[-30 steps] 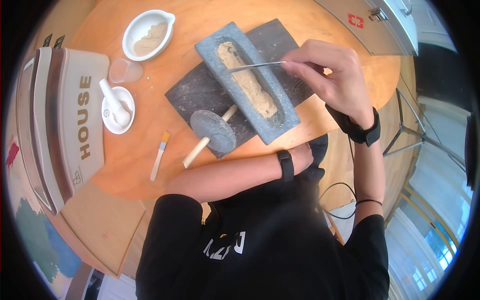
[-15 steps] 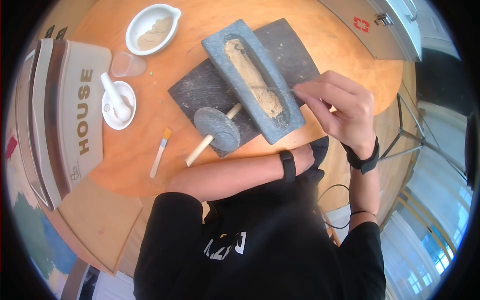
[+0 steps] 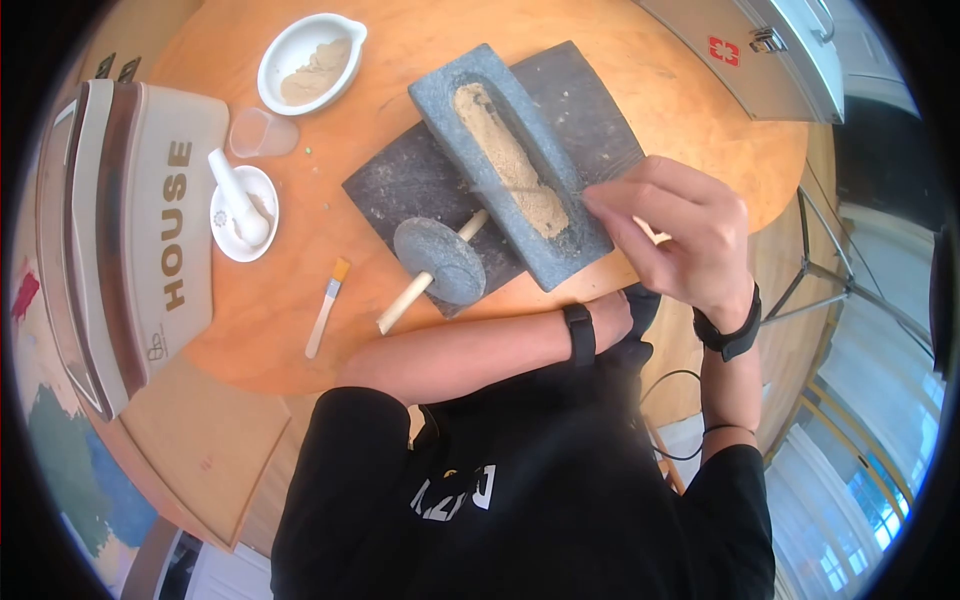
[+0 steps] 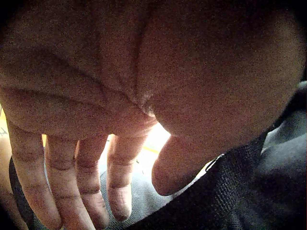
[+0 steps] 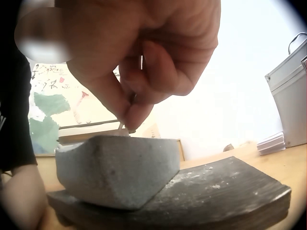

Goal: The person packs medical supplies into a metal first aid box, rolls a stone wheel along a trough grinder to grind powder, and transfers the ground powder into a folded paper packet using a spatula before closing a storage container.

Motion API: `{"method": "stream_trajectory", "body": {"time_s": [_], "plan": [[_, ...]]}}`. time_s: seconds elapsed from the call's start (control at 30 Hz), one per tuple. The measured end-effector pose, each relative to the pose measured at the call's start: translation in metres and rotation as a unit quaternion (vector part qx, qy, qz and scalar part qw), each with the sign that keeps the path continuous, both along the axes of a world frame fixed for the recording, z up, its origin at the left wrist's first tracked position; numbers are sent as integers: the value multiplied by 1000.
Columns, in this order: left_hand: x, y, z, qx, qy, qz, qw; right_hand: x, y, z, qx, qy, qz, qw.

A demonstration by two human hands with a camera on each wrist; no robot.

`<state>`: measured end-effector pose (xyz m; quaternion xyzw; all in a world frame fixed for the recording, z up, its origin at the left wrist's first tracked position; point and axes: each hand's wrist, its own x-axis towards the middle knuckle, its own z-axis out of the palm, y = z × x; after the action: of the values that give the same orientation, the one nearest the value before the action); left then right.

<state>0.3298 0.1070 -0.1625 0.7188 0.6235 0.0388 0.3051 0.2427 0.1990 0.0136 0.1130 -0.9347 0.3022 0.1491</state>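
A thin metal tool [image 3: 520, 189], blurred in the head view, is pinched between thumb and fingers of my right hand [image 3: 680, 225]. It reaches across the grey stone trough [image 3: 572, 258], over tan powder [image 3: 510, 160] lying along the hollow. In the right wrist view the fingertips [image 5: 136, 117] are close over the trough's rim. My left hand [image 3: 608, 317] is low by my lap, holding nothing; its fingers [image 4: 64, 165] hang loosely over dark cloth in the left wrist view. Beside the trough a stone grinding wheel [image 3: 440, 260] on a wooden axle [image 3: 405, 303] leans on the dark board [image 3: 385, 185].
Left of the board lie a flat brush [image 3: 328, 308], a small white mortar with pestle [image 3: 238, 205], a clear cup [image 3: 262, 133] and a white spouted bowl [image 3: 345, 75] of powder. A beige case marked HOUSE [image 3: 175, 230] stands far left, a metal case [image 3: 760, 70] back right.
My right hand has come down toward me and to the right, bringing the metal tool from the trough's far part to its nearer half. The left hand has stayed by the lap.
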Motion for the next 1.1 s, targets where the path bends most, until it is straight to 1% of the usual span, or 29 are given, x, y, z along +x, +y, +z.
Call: {"method": "stream_trajectory", "body": {"time_s": [0.07, 0.13, 0.2, 0.27, 0.3, 0.37, 0.4, 0.47, 0.6, 0.67, 0.7, 0.77, 0.8, 0.87, 0.93, 0.97, 1.03, 1.07, 1.1], "plan": [[-7, 0, 11, -3, 9, 6, 1000, -4, 2, -2, 9, 14, -52, 998], [-10, -1, 14, -17, -3, -12, 1000, -10, 5, 0, 16, 16, -68, 997], [-11, -2, 14, -19, -7, -3, 1000, -18, 6, 2, 21, 18, -85, 996], [-11, -2, 14, -20, -11, 5, 1000, -27, 4, 5, 76, 76, -44, 993], [-11, -2, 14, -19, -9, 7, 1000, -30, 3, 5, 74, 78, -47, 993], [-11, -3, 15, -20, -6, 9, 1000, -36, 1, 6, 127, 92, -29, 987], [-11, -3, 15, -12, -4, 10, 1000, -37, 2, 8, 125, 93, -30, 987], [-12, -5, 17, -5, -3, 10, 1000, -38, 4, 12, 142, 103, 22, 984], [-10, -4, 16, 3, 17, 2, 1000, -36, 9, 17, 165, 103, 32, 980], [-12, -5, 18, 6, 27, -2, 1000, -40, 9, 16, 176, 119, 12, 977], [-14, -5, 18, 8, 14, -1, 1000, -42, 7, 14, 174, 119, 9, 977], [-14, -6, 18, 8, 1, -2, 1000, -44, 5, 10, 161, 142, 48, 975], [-10, -5, 15, 5, 7, 10, 1000, -41, 5, 11, 161, 142, 47, 976], [-2, -4, 5, 2, 11, 23, 1000, -30, 6, 14, 167, 91, 86, 978], [9, -3, -13, 34, 28, 8, 999, -22, 8, 17, 169, 85, 89, 978], [14, -2, -22, 33, 28, 6, 999, -20, 9, 17, 173, 81, 91, 977], [23, -2, -35, 71, 25, 34, 997, -19, 10, 15, 172, 101, 72, 977], [14, -2, -19, 70, 25, 31, 997, -19, 10, 14, 172, 122, 53, 976], [5, -1, -3, 28, 47, 0, 999, -20, 9, 12, 171, 122, 49, 976]]}}
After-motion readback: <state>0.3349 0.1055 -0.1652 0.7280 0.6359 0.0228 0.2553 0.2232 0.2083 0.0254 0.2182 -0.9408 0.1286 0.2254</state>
